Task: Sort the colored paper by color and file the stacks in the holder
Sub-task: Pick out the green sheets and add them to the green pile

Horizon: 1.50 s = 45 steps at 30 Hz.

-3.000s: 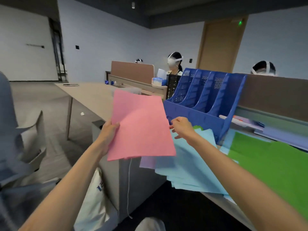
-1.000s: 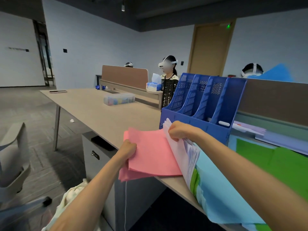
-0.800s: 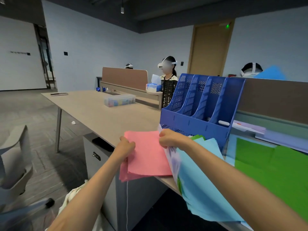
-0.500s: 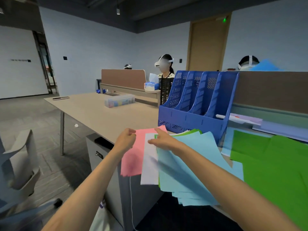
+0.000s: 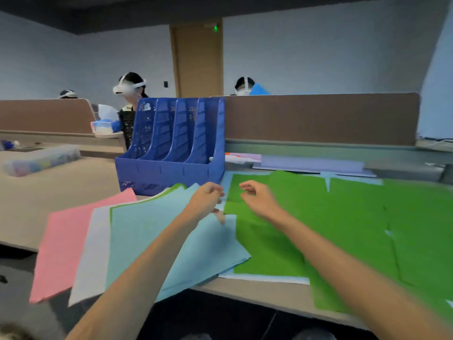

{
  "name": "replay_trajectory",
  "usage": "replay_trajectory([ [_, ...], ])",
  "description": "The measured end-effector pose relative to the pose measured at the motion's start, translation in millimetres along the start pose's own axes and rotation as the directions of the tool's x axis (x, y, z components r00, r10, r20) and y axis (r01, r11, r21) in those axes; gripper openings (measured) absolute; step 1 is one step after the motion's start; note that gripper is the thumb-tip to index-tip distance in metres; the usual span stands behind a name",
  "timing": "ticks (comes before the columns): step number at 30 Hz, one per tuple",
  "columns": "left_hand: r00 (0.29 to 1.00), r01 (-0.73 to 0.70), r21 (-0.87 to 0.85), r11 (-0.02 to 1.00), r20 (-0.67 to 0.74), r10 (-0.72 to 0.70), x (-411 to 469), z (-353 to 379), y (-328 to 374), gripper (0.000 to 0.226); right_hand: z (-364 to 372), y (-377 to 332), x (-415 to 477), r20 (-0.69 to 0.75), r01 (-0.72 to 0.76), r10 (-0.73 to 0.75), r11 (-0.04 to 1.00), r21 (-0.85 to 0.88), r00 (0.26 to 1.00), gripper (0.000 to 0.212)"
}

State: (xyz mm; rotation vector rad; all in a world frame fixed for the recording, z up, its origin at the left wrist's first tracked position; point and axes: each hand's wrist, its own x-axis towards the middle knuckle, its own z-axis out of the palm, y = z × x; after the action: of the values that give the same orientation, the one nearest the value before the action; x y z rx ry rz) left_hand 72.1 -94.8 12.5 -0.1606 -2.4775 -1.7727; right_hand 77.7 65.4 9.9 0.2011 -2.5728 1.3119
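The pink paper point(image 5: 73, 241), white sheet point(image 5: 90, 253) and blue paper point(image 5: 152, 229) are hanging fanned over the bench point(image 5: 61, 192) edge at seven o'clock and could slide off. The left hand point(image 5: 206, 198) is curling at their corner, and I cannot tell its grip; the right hand point(image 5: 259, 200) is hovering, grip loose and empty, above green paper point(image 5: 343, 217). The holder point(image 5: 171, 168) is standing at eleven o'clock, the fan lying against its front.

Beyond your desk point(image 5: 61, 190) stands a brown partition point(image 5: 318, 119), with people in white headsets point(image 5: 131, 87) behind it. To your left sit a clear plastic box point(image 5: 40, 160) and a tissue box point(image 5: 105, 125).
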Motion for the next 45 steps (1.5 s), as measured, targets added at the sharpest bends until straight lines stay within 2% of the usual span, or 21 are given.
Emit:
replay_trajectory([
  [2, 0.995, 0.020, 0.154, 0.988, 0.089, -0.034, 15, 38, 0, 0.023, -34, 29, -6, -0.039, -0.056, 0.055, 0.998, -0.037, 0.998, 0.033],
  [5, 0.991, 0.008, 0.356, 0.934, 0.121, -0.055, 31, 71, -2, 0.036, -70, 61, -15, -0.073, -0.116, 0.111, 0.991, -0.060, 0.991, 0.034],
  [9, 0.982, 0.041, 0.588, 0.808, 0.128, -0.143, 43, 94, -12, 0.055, -109, 99, -20, -0.113, -0.199, 0.185, 0.971, -0.135, 0.976, 0.035],
  [11, 0.976, 0.091, 0.624, 0.776, 0.100, -0.195, 49, 97, -16, 0.064, -121, 115, -19, -0.118, -0.224, 0.201, 0.947, -0.230, 0.972, 0.040],
  [15, 0.978, 0.128, 0.562, 0.817, 0.065, -0.198, 60, 101, -5, 0.077, -129, 137, -13, -0.081, -0.280, 0.275, 0.838, -0.469, 0.958, 0.058],
  [18, 0.981, 0.143, 0.558, 0.818, 0.032, -0.193, 65, 101, 7, 0.073, -121, 147, -11, 0.013, -0.278, 0.358, 0.747, -0.604, 0.934, 0.072],
  [22, 0.974, 0.158, 0.571, 0.806, 0.042, -0.221, 74, 100, 8, 0.073, -112, 150, -9, 0.051, -0.239, 0.375, 0.685, -0.688, 0.926, 0.073],
  [28, 0.973, 0.100, 0.548, 0.830, 0.122, -0.197, 80, 112, 8, 0.075, -114, 146, 9, 0.095, -0.206, 0.377, 0.680, -0.704, 0.921, 0.071],
  [34, 0.974, 0.154, 0.502, 0.851, 0.067, -0.216, 85, 106, 4, 0.068, -110, 150, 25, 0.105, -0.206, 0.395, 0.667, -0.716, 0.912, 0.072],
  [38, 0.974, 0.182, 0.375, 0.909, 0.061, -0.220, 90, 101, 5, 0.067, -99, 147, 34, 0.089, -0.206, 0.375, 0.676, -0.708, 0.923, 0.072],
  [41, 0.961, 0.259, 0.197, 0.946, 0.050, -0.273, 94, 94, 7, 0.067, -93, 144, 39, 0.114, -0.186, 0.364, 0.692, -0.698, 0.924, 0.073],
  [45, 0.912, 0.407, -0.048, 0.912, 0.073, -0.403, 97, 85, 12, 0.074, -103, 140, 39, 0.121, -0.157, 0.294, 0.764, -0.626, 0.948, 0.083],
])
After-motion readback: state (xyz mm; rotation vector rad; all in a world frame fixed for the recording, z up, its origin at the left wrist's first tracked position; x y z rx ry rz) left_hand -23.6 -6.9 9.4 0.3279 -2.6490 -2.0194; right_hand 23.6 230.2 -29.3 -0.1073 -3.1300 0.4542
